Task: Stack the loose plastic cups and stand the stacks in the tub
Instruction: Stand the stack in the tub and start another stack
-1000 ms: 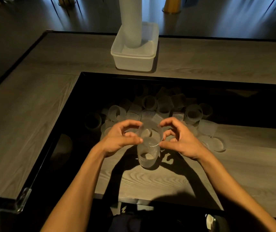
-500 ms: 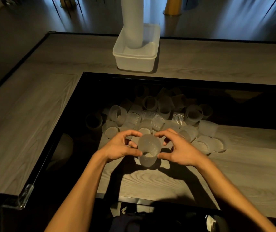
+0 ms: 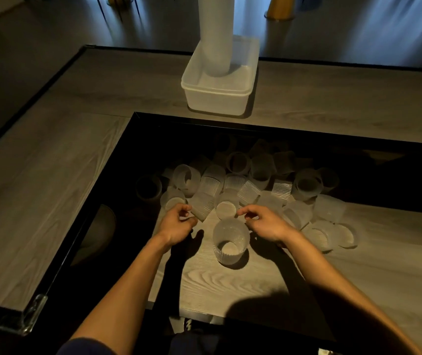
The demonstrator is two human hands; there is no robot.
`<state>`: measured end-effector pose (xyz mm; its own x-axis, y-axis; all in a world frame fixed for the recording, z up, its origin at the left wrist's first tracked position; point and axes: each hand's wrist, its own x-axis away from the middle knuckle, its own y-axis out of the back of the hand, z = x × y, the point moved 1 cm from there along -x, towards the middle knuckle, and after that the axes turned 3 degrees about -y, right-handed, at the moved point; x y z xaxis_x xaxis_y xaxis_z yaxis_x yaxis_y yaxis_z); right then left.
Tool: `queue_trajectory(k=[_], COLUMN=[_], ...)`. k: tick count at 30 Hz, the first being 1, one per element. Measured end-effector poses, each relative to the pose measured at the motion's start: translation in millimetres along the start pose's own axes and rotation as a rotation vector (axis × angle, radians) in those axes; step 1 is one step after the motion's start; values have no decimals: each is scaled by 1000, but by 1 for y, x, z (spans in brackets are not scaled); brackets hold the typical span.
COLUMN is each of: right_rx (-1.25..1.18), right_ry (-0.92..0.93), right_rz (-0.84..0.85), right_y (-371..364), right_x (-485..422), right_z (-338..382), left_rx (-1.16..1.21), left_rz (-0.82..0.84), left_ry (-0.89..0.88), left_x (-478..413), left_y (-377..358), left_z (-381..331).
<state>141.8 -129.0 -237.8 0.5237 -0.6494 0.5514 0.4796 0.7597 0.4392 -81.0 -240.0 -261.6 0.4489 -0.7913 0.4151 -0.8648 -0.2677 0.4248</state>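
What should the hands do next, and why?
Probably close the left hand on the ribbed cup at its fingertips and nest it into the upright cup standing free between both hands. The right hand is empty, and many loose cups remain.

Both forearms are bare; the left hand (image 3: 176, 224) and right hand (image 3: 266, 224) wear nothing, and a dark blue sleeve (image 3: 87, 347) covers the left upper arm.

Upright cup stack (image 3: 230, 241) between two empty, curled hands (image 3: 268, 224).
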Motion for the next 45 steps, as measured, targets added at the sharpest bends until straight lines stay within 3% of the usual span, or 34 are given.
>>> queue_trajectory(k=[8, 19, 24, 33, 38, 42, 45], right_rx=[123, 83, -63, -276, -255, -131, -200], right_ry=[-113, -138, -104, 160, 281, 361, 397], right_rz=[122, 41, -22, -159, -278, -301, -231], right_y=[-18, -11, -7, 6, 15, 30, 36], right_x=[-42, -30, -22, -2, 8, 29, 50], right_z=[9, 5, 3, 18, 37, 49, 48], left_rx=[52, 112, 172, 242, 228, 307, 402], left_rz=[132, 232, 269, 117, 50, 162, 271], left_ry=[55, 57, 53, -149, -347, -403, -363], left_x=[-7, -16, -14, -6, 5, 20, 30], left_y=[-18, -31, -35, -20, -4, 13, 25], left_z=[-1, -16, -22, -36, -59, -74, -75])
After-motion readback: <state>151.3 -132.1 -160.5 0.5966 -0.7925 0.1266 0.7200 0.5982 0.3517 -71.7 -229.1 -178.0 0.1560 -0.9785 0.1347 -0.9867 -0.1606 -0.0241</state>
